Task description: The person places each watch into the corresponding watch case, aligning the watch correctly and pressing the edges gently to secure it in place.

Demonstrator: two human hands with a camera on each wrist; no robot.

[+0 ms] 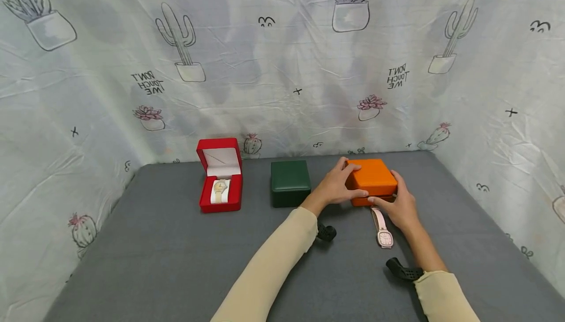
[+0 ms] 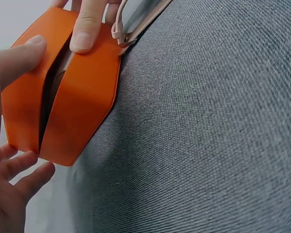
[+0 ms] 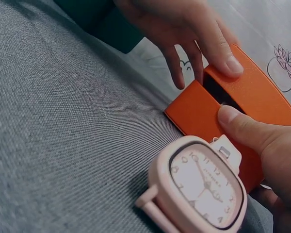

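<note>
An orange watch box (image 1: pixel 372 177) is parted along its front, with a narrow dark gap between lid and base. The left hand (image 1: pixel 336 183) grips the lid at its left side, its thumb (image 3: pixel 231 65) on the lid's front face. From the right side, the right hand (image 1: pixel 401 207) holds the box, thumb (image 2: pixel 83 41) on the base's front near the gap. The right hand's other fingers are partly hidden behind the box. A pink watch (image 1: pixel 385 238) with a squarish dial lies just in front of the box, its strap (image 2: pixel 145 24) reaching close to the base.
A closed dark green box (image 1: pixel 290 183) stands left of the left hand. Farther left, an open red box (image 1: pixel 219 174) holds a gold-coloured watch (image 1: pixel 220 191) on a white cushion. Grey cloth (image 1: pixel 167 258) covers the table; a printed curtain (image 1: pixel 247 67) hangs behind it.
</note>
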